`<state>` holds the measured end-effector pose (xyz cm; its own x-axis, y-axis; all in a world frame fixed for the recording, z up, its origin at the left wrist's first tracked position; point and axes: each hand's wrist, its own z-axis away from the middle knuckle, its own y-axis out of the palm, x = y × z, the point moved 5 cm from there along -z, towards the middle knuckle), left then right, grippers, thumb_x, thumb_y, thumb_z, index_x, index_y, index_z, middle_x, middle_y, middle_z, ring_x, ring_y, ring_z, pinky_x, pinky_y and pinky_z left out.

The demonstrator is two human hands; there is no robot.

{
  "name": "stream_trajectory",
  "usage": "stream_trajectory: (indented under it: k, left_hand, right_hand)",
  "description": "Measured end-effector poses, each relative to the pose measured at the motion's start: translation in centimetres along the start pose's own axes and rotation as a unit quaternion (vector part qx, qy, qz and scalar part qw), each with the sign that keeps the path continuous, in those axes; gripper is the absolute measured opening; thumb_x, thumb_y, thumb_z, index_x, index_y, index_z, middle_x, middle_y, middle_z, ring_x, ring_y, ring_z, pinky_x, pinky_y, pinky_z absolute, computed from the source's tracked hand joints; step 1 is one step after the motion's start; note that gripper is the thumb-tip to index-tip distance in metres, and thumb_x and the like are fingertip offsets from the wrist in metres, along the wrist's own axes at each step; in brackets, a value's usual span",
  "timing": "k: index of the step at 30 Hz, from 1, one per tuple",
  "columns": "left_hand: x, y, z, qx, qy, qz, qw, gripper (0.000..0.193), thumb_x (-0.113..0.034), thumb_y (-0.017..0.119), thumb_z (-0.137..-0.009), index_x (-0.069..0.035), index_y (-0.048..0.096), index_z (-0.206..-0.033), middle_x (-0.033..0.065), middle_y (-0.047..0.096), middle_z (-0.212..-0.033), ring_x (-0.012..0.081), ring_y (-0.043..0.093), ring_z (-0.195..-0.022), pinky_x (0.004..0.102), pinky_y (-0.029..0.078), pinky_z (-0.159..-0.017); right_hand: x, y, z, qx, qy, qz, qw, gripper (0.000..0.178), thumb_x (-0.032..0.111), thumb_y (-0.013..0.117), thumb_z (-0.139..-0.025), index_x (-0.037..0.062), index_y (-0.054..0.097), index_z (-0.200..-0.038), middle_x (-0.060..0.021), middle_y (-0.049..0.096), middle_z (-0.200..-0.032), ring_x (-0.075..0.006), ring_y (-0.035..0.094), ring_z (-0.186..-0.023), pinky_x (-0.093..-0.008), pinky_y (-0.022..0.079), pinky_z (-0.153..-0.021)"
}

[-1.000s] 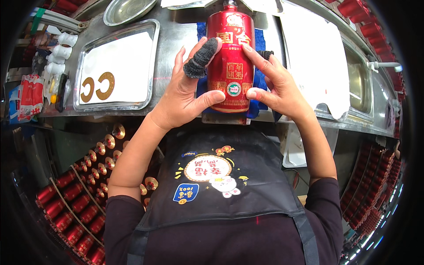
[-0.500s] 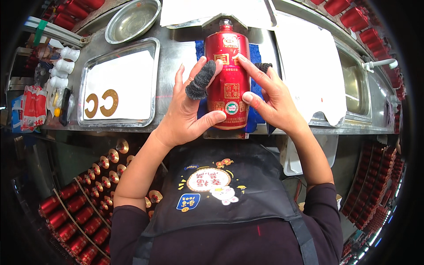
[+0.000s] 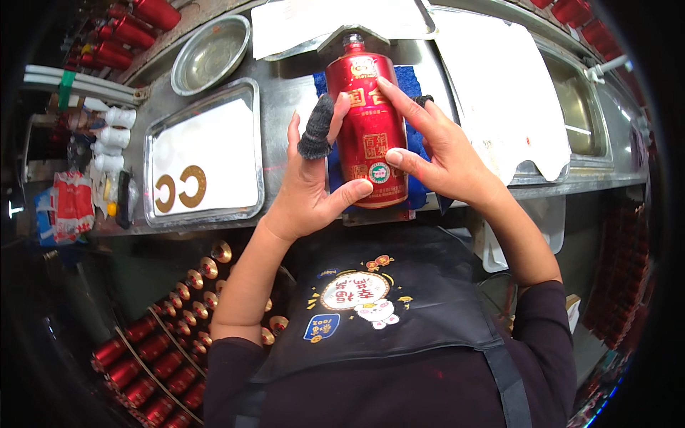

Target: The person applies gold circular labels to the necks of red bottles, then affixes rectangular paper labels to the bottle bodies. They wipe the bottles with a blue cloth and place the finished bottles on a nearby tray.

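A red bottle (image 3: pixel 368 123) with gold print and a dark neck lies on its back on a blue cloth (image 3: pixel 409 80), neck pointing away from me. My left hand (image 3: pixel 294 203) is at its left side, thumb on the lower front, fingers along the edge. One finger of it wears a dark knitted cover (image 3: pixel 316 128). From the right, my right hand (image 3: pixel 451 155) grips the bottle: the index fingertip presses beside the large gold characters, the thumb rests lower down. Its other fingers are partly hidden, one in a dark cover (image 3: pixel 423 100).
Left stands a metal tray (image 3: pixel 259 146) with white paper and gold C-shaped pieces (image 3: pixel 203 187). Behind it is a metal bowl (image 3: pixel 211 53). White sheeting (image 3: pixel 492 93) and a sink (image 3: pixel 589 118) lie to the right. Red bottles (image 3: pixel 153 349) stand in rows below the bench.
The whole view has shifted and turned slightly. My right index finger sits a little higher and more of the gold characters shows. Both hands stay on the bottle.
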<state>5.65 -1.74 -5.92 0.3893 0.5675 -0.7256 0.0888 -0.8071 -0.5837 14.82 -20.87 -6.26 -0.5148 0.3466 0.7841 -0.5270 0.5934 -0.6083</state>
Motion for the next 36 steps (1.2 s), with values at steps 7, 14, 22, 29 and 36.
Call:
stream_trajectory:
  k: [7,14,22,29,36]
  left_hand:
    - [0.2,0.3,1.2,-0.006,-0.053,0.109,0.993,0.109,-0.039,0.077,-0.086,-0.002,0.004,-0.159,0.0230,0.008,-0.166,0.0327,0.012,-0.154,0.0447,0.011,-0.124]
    - [0.7,1.9,2.0,-0.015,-0.106,0.248,0.963,0.116,-0.029,0.079,-0.085,0.001,-0.006,-0.157,0.0257,0.011,-0.165,0.0318,0.016,-0.153,0.0434,0.014,-0.123]
    - [0.9,2.0,2.2,-0.033,-0.083,0.212,0.973,0.117,-0.028,0.081,-0.084,0.000,-0.006,-0.157,0.0251,0.011,-0.165,0.0324,0.019,-0.152,0.0429,0.016,-0.123]
    - [1.0,2.6,2.6,-0.038,-0.119,0.281,0.951,0.106,-0.016,0.080,-0.083,-0.004,0.007,-0.159,0.0196,0.015,-0.165,0.0317,0.017,-0.153,0.0452,0.017,-0.123]
    - [0.8,2.2,2.7,-0.046,-0.089,0.200,0.975,0.115,-0.025,0.080,-0.085,-0.006,-0.008,-0.157,0.0244,0.011,-0.165,0.0331,0.019,-0.152,0.0438,0.019,-0.122]
  right_hand:
    - [-5.5,-4.2,0.6,-0.300,0.319,-0.467,0.769,0.041,0.031,0.060,-0.097,0.0042,0.064,-0.128,-0.0048,0.063,-0.086,-0.0090,0.057,-0.064,-0.0247,0.050,-0.060]
    - [3.2,-2.4,3.4,-0.196,-0.005,-0.150,0.969,0.031,0.000,0.071,-0.082,0.0023,0.065,-0.112,-0.0050,0.065,-0.091,-0.0149,0.062,-0.075,-0.0302,0.052,-0.069]
    - [7.3,-5.7,-9.1,-0.151,-0.256,0.152,0.943,0.028,0.002,0.070,-0.081,0.0030,0.065,-0.109,-0.0139,0.069,-0.094,-0.0308,0.068,-0.083,-0.0368,0.055,-0.072]
    - [9.8,-1.8,-8.7,0.059,-0.306,0.154,0.938,0.029,0.001,0.074,-0.069,0.0045,0.061,-0.095,-0.0129,0.066,-0.086,-0.0334,0.068,-0.082,-0.0419,0.057,-0.072]
    - [8.5,-3.7,-5.5,-0.162,-0.214,-0.001,0.963,0.024,0.001,0.073,-0.084,0.0022,0.064,-0.106,-0.0125,0.069,-0.091,-0.0239,0.071,-0.085,-0.0293,0.055,-0.074]
